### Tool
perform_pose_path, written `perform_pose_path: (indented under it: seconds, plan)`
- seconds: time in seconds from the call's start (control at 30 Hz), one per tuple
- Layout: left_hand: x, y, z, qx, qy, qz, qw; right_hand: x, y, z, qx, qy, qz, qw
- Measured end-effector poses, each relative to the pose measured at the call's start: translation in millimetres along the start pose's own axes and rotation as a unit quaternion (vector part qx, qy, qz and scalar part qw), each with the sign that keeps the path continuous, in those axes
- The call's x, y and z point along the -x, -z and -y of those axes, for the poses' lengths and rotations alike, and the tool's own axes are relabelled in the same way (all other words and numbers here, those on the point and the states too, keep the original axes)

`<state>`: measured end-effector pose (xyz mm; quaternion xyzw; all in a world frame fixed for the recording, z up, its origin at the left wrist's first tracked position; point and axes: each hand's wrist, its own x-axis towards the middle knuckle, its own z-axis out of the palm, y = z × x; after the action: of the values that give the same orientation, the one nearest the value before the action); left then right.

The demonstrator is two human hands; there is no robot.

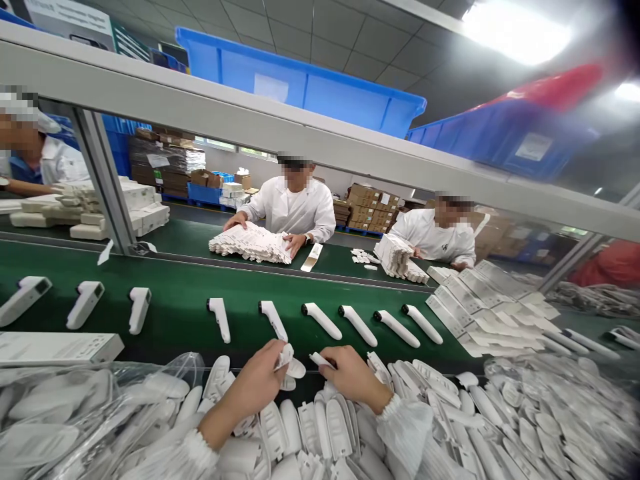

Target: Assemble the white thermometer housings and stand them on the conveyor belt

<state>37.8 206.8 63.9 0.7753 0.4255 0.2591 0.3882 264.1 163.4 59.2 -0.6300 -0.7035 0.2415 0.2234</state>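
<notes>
My left hand point(260, 379) is closed on a small white piece point(284, 356), just past the near edge of the green belt point(180, 293). To its right, my right hand point(350, 375) pinches a thin white plastic part point(321, 361). The hands are apart. Beneath and around them lies a heap of white plastic covers point(327, 427). Several white handheld devices with dark ends, one of them a slanted device point(323, 321), lie spaced out in a row on the belt beyond my hands.
Clear plastic bags point(125, 407) of white parts lie at the left; flattened white boxes point(480, 307) cover the belt's right side. Across the belt, a person in white point(300, 207) handles stacked cartons point(250, 241). A metal shelf point(225, 110) with blue bins point(300, 80) runs overhead.
</notes>
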Motion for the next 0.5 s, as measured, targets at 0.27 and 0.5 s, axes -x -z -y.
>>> perform_pose_path:
  seconds: [0.27, 0.5]
  plan:
    - [4, 23.7, 17, 0.333, 0.197, -0.189, 0.902, -49, -11, 21, -0.163, 0.026, 0.019, 0.986]
    - [9, 29.2, 17, 0.360, 0.181, -0.184, 0.897, -104, -56, 17, 0.121, -0.014, -0.050, 0.991]
